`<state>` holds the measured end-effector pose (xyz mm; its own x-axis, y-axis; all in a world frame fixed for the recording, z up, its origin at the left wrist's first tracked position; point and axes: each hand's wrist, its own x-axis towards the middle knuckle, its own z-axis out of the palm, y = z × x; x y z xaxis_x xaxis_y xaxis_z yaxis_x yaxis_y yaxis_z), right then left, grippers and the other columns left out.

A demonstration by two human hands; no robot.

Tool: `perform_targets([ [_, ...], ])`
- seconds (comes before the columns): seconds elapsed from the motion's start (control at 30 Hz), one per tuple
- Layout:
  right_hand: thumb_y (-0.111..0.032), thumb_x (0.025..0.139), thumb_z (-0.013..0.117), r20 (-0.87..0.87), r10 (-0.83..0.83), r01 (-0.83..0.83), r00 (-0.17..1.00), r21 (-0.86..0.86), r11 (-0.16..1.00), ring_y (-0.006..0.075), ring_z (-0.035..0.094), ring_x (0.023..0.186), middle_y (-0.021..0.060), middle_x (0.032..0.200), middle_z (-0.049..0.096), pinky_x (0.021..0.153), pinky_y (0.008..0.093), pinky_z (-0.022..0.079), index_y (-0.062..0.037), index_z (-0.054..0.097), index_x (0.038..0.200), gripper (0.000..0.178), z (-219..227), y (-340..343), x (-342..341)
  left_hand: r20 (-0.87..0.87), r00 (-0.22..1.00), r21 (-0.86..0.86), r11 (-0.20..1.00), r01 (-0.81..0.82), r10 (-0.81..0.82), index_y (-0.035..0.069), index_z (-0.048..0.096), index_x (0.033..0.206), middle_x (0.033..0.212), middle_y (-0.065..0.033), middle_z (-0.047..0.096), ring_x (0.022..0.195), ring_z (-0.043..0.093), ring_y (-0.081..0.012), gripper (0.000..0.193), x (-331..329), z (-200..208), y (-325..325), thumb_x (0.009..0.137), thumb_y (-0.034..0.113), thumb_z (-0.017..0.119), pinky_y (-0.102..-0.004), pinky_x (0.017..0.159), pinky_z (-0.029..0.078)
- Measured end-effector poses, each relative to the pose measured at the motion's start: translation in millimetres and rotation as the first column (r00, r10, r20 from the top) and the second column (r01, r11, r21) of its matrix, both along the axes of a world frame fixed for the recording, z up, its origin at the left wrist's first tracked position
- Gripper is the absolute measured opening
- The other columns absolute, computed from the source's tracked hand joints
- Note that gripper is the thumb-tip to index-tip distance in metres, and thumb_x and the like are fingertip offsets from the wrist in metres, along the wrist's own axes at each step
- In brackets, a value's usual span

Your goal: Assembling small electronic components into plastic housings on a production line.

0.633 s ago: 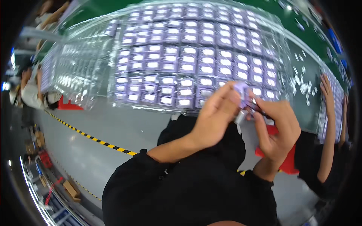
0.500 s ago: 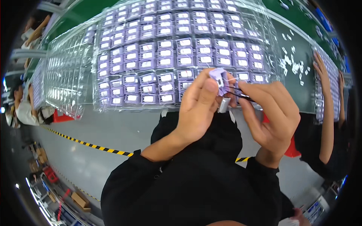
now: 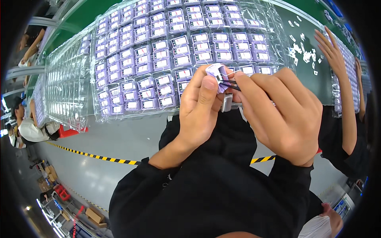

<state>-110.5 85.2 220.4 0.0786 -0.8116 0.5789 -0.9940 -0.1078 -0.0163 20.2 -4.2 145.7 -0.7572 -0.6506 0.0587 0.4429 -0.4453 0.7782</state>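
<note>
Centrally, the left hand (image 3: 197, 113) pinches a purple plastic housing (image 3: 214, 72); the right hand (image 3: 283, 115), grip narrow, holds black tweezers (image 3: 233, 87) at it. Work on the housing appears unfinished. Beyond, a glossy clear tray (image 3: 274, 24) carries rows of boxy purple units (image 3: 148, 104); white pieces (image 3: 306, 56) lie on the bench (image 3: 303, 82), upper right.

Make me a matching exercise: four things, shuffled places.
Things:
1. small purple plastic device
2. thin black two-pronged tool
3. small white pieces
4. yellow-and-black striped tape

Places:
A. on the grey floor
B. held in the left hand
C. scattered on the green tabletop
D. held in the right hand

Pairs: 1-B; 2-D; 3-C; 4-A
</note>
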Motion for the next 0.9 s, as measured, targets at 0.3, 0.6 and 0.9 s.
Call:
perform_targets([
  [0.3,0.005,0.061,0.075,-0.023,-0.020,0.018,1.000,-0.068,0.998,0.0190,0.056,0.060,0.0059,0.079,0.063,0.049,0.0279,0.046,0.0021,0.070,0.096,0.035,-8,1,4,-0.037,0.999,0.099,0.995,0.012,-0.008,-0.001,0.052,0.117,0.103,-0.0089,0.061,0.085,0.059,-0.0157,0.040,0,2,0,0.104,0.037,0.045,-0.0306,0.081,0.049],
  [0.6,0.003,0.061,0.074,-0.059,0.001,-0.001,0.998,0.008,1.000,0.0185,0.056,0.061,0.0056,0.079,0.063,0.049,0.0276,0.046,0.0028,0.069,0.094,0.034,5,-1,1,-0.037,0.999,0.112,0.993,-0.032,0.037,-0.001,0.052,0.120,0.108,-0.0082,0.061,0.093,0.059,-0.0148,0.037,0,4,1,0.104,0.031,0.045,-0.0299,0.084,0.048],
  [0.9,-0.012,0.074,0.065,-0.161,0.004,-0.004,0.987,-0.003,1.000,0.0140,0.052,0.066,0.0042,0.072,0.056,0.049,0.0221,0.037,0.0069,0.065,0.088,0.023,-3,4,5,0.071,0.995,0.216,0.973,-0.083,0.070,0.000,0.053,0.119,0.114,-0.0113,0.061,0.104,0.059,-0.0178,0.041,7,-11,-2,0.105,0.037,0.040,-0.0322,0.090,0.048],
])
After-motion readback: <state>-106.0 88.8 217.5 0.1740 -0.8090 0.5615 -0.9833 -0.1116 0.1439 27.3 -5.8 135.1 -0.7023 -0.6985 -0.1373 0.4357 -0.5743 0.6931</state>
